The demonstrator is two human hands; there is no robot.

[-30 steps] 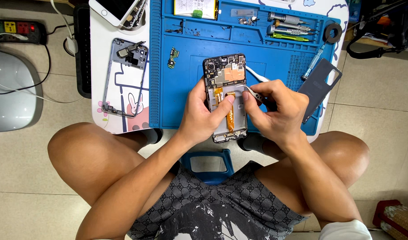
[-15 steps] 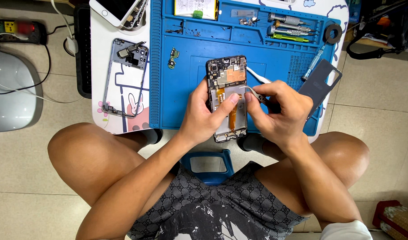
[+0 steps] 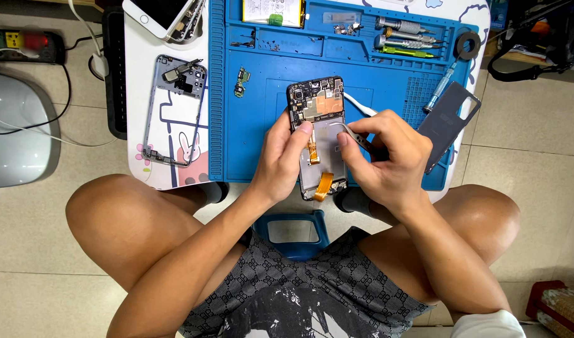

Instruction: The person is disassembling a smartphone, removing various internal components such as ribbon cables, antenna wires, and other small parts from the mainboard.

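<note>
An opened phone [image 3: 318, 106] lies on a blue repair mat [image 3: 249, 138], its circuit board and orange flex cables exposed. My left hand [image 3: 280, 159] grips the phone's left edge, thumb pressed on the inner frame near an orange cable [image 3: 313, 150]. My right hand [image 3: 387, 156] holds metal tweezers [image 3: 352, 133], their tips over the middle of the phone. A white plastic pry tool [image 3: 360, 107] lies just right of the phone, partly hidden by my right hand.
A phone mid-frame [image 3: 174, 109] lies on the white table left of the mat. A dark back cover [image 3: 448, 122] rests at the mat's right edge. Screwdrivers [image 3: 402, 34], a battery [image 3: 271, 11], another phone [image 3: 165, 15] sit at the back. A small board [image 3: 242, 81] lies on the mat.
My right hand has shifted the tweezers slightly up and left over the phone's middle. My left hand keeps holding the phone's left edge.
</note>
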